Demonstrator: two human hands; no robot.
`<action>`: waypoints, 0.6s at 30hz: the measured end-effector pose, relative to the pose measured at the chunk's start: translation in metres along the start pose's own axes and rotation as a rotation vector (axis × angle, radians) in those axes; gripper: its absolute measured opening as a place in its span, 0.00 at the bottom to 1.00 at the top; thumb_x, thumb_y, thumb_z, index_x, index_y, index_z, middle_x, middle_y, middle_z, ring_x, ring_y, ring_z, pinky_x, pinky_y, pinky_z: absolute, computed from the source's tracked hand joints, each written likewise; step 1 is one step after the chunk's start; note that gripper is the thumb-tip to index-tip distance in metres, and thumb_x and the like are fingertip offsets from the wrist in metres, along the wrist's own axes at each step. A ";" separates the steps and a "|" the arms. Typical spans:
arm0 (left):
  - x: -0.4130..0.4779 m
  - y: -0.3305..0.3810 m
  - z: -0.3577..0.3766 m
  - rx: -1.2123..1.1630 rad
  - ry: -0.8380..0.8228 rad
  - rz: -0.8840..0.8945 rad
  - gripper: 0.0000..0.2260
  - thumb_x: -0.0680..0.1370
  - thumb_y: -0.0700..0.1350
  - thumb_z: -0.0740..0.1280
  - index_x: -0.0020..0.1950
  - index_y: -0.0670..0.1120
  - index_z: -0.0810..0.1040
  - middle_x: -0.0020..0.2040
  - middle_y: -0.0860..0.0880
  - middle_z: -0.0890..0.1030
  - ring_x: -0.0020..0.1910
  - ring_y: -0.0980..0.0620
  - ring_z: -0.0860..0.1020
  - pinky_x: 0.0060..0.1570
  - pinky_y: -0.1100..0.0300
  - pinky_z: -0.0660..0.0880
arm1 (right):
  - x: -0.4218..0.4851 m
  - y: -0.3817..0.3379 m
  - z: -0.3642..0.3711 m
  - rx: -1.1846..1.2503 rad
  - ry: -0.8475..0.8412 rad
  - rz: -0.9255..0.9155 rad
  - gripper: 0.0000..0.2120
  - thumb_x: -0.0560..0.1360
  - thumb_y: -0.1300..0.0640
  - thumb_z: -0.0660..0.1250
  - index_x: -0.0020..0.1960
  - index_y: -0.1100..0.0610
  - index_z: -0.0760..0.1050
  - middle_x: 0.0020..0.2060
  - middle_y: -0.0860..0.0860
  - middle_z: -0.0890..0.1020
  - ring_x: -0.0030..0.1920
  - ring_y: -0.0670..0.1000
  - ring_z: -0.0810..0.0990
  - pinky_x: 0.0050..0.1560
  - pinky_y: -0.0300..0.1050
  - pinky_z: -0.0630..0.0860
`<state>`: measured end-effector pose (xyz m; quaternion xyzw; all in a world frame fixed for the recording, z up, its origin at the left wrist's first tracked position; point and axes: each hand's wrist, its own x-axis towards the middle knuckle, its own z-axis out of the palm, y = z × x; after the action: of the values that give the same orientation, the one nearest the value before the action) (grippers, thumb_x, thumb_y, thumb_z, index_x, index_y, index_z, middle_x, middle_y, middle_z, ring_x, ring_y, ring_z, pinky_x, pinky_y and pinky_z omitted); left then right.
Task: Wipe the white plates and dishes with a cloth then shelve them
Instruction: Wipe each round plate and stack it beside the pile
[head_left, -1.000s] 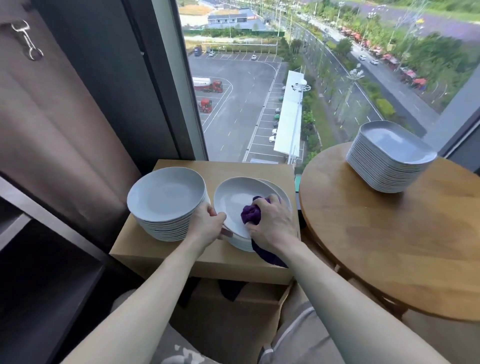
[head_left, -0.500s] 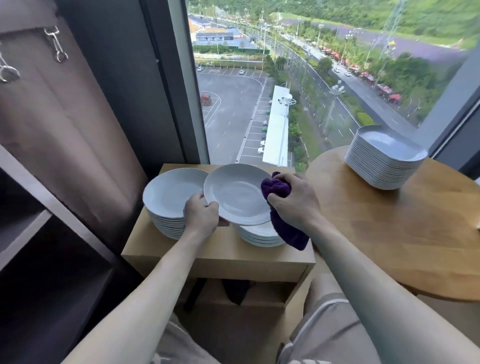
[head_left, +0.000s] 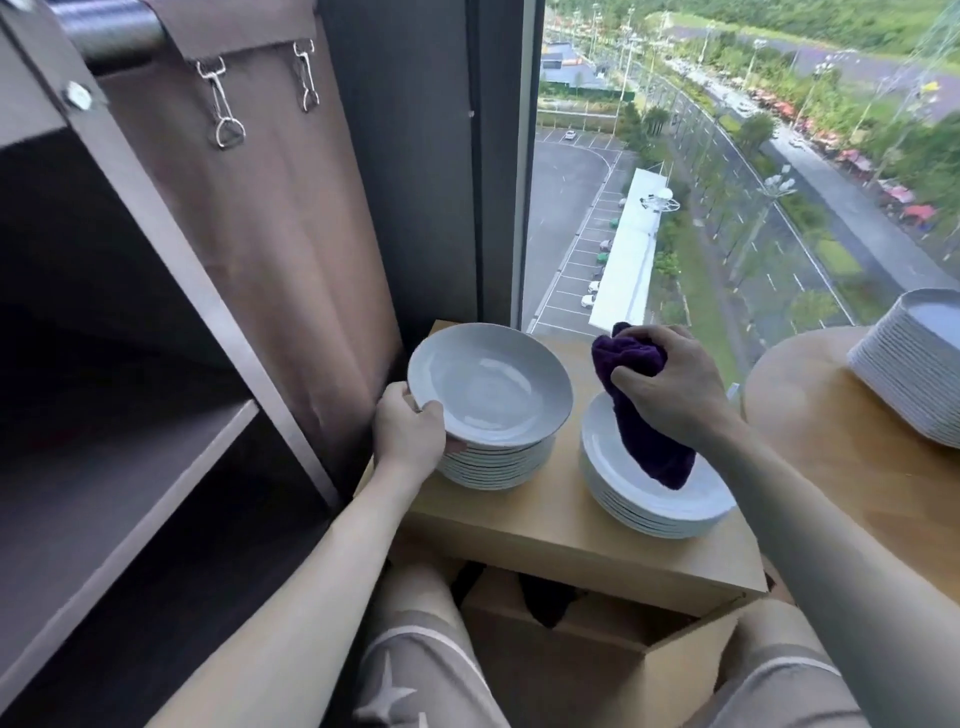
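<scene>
The plate (head_left: 488, 387) is glazed white crockery, so I judge it stiff, fairly heavy for its size, smooth enough to slip from dry fingers, and likely to chip if knocked against the others. The rim is the sensible place to take it, thumb on top and fingers under, with a second hand beneath it on the way to the shelf (head_left: 119, 467). It sits at the top of the left pile (head_left: 493, 465) on the wooden box (head_left: 561, 540), tipped a little, and whether it rests on that pile or hangs just above it cannot be told. The left hand (head_left: 410, 434) grips it at the near left rim, thumb over the lip and fingers curled beneath (little more than thumb and knuckles shows). The right hand (head_left: 670, 384) is closed round the bunched top of the purple cloth (head_left: 654, 447), which looks soft, limp and light. The cloth's loose tail hangs down over the top plate of the right pile (head_left: 654, 512) and seems to brush it, clear of the held plate. The dark shelf stands open just to the left, near the left hand. On the round table (head_left: 841, 467) at the right stands a pile of square dishes (head_left: 914, 374), well apart from both hands.
</scene>
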<state>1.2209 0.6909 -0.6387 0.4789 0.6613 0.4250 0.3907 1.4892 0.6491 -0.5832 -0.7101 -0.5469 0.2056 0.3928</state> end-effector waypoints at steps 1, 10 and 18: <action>0.001 -0.001 -0.002 0.001 -0.007 -0.020 0.12 0.76 0.41 0.64 0.58 0.44 0.76 0.54 0.49 0.82 0.54 0.44 0.82 0.54 0.47 0.82 | -0.001 0.003 -0.001 0.001 -0.005 0.000 0.15 0.71 0.59 0.72 0.57 0.49 0.81 0.54 0.47 0.76 0.52 0.52 0.77 0.54 0.44 0.70; 0.009 -0.006 -0.003 0.031 -0.028 -0.038 0.20 0.70 0.47 0.63 0.61 0.46 0.75 0.54 0.50 0.82 0.51 0.42 0.85 0.47 0.42 0.85 | -0.034 0.061 -0.019 0.012 -0.007 0.138 0.14 0.73 0.60 0.71 0.56 0.46 0.81 0.54 0.46 0.76 0.48 0.44 0.77 0.47 0.34 0.71; 0.012 -0.003 -0.001 0.133 0.022 0.002 0.10 0.74 0.43 0.66 0.55 0.47 0.76 0.51 0.50 0.83 0.47 0.40 0.85 0.46 0.41 0.84 | -0.061 0.105 -0.034 0.066 0.019 0.150 0.14 0.73 0.60 0.71 0.52 0.43 0.80 0.51 0.41 0.77 0.47 0.42 0.77 0.44 0.37 0.70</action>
<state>1.2165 0.7018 -0.6422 0.4997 0.6918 0.3858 0.3504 1.5591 0.5712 -0.6528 -0.7377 -0.4813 0.2456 0.4047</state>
